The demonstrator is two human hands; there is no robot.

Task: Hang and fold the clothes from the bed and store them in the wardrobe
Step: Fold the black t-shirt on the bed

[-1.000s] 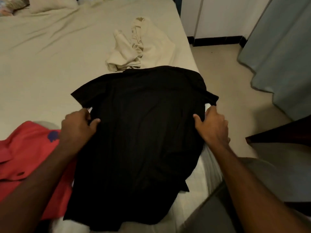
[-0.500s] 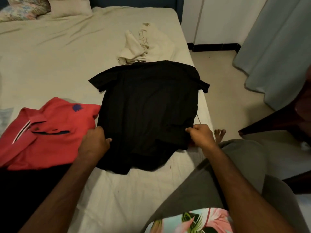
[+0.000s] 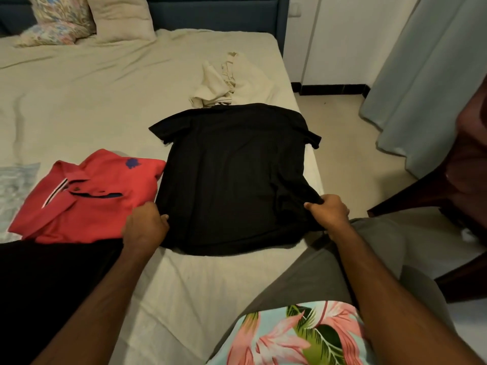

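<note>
At the near hem of the black shirt (image 3: 232, 177), my left hand (image 3: 145, 225) pinched the left edge of the cloth with curled fingers, while my right hand (image 3: 329, 213) gripped the bunched lower right corner the same way. Between my hands the shirt lay spread flat on the bed (image 3: 92, 101), both short sleeves out to the sides and the right sleeve reaching the mattress edge. Just beside my left hand lay a red polo shirt (image 3: 92, 198), touching the black shirt's left side. Beyond the black shirt's collar end sat a crumpled cream garment (image 3: 226, 80), just touching it. Two pillows (image 3: 92, 19) leaned at the headboard, well apart from the clothes. Off to my right hung a pale blue curtain (image 3: 427, 75) over the tiled floor.
</note>
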